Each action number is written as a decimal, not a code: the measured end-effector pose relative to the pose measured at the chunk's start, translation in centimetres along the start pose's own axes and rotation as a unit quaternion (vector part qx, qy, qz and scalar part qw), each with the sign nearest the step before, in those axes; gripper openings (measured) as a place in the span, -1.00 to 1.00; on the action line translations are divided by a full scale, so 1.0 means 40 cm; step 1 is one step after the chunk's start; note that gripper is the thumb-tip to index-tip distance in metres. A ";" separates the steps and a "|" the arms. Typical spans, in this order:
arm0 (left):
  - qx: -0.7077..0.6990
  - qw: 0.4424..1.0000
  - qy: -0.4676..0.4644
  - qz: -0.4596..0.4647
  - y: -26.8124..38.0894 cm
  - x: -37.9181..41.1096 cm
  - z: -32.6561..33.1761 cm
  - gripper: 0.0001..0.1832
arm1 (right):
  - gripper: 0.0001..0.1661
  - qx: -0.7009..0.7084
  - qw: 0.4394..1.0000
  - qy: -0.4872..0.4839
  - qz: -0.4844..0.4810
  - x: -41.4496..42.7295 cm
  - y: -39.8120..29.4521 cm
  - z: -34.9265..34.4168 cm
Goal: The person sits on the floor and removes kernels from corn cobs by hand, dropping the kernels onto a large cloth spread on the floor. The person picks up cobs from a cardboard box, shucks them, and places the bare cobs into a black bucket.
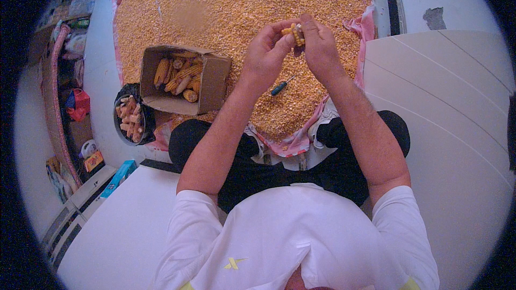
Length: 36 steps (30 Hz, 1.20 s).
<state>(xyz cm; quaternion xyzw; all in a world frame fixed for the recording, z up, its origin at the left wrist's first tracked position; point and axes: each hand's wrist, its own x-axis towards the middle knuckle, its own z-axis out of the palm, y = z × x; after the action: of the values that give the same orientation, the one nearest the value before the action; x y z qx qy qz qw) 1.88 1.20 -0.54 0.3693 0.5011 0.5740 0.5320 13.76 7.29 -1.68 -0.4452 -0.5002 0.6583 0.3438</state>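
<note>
Both hands meet over a wide spread of loose corn kernels. Between them is a corn cob with yellow kernels on it and a pale bare patch. My left hand grips it from the left, thumb pressed against it. From the right, my right hand closes round it, and its fingers hide part of the cob. Below the hands, a screwdriver with a dark teal handle lies on the kernels. To the left, a cardboard box lies tilted with its mouth showing several ears of corn.
A bin lined with a black bag holds stripped cobs, left of my knee. Pink cloth edges the kernels. A pale panel stands at right. Shelves with a red bag line the far left.
</note>
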 end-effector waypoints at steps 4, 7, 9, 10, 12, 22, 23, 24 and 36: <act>0.015 1.000 -0.005 -0.012 0.003 0.002 -0.007 -0.66 | -0.52 -0.086 0.995 -0.016 -0.058 -0.004 -0.006 0.007; -0.014 1.000 -0.008 -0.007 -0.012 0.004 -0.016 -0.66 | -0.56 -0.142 0.985 -0.014 -0.099 -0.005 -0.004 0.014; -0.004 1.000 0.002 -0.011 -0.015 0.002 -0.020 -0.66 | -0.58 -0.148 0.983 -0.014 -0.108 -0.006 -0.006 0.015; 0.000 1.000 0.000 -0.017 -0.014 0.000 -0.022 -0.66 | -0.59 -0.146 0.983 -0.015 -0.108 -0.007 -0.008 0.013; 0.008 1.000 -0.004 -0.027 -0.009 -0.002 -0.024 -0.66 | -0.60 -0.143 0.985 -0.013 -0.098 -0.004 -0.004 0.006; -0.106 0.993 0.011 -0.043 -0.027 0.010 -0.024 -0.65 | -0.57 -0.169 0.979 -0.004 -0.116 -0.011 -0.006 0.018; -0.115 0.992 0.014 -0.047 -0.033 0.010 -0.028 -0.65 | -0.57 -0.182 0.974 0.000 -0.136 -0.009 0.000 0.019; -0.124 0.991 0.017 -0.052 -0.030 0.012 -0.028 -0.65 | -0.56 -0.180 0.972 0.005 -0.153 -0.006 0.004 0.017; -0.162 0.984 0.019 -0.065 -0.022 0.010 -0.029 -0.61 | -0.54 -0.159 0.982 0.016 -0.102 -0.006 -0.001 0.004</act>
<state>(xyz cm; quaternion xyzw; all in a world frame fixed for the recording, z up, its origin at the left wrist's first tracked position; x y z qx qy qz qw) 0.90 1.32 -1.72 0.2339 0.4343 0.6185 0.6116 13.68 7.04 -1.57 -0.4511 -0.6356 0.5247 0.3425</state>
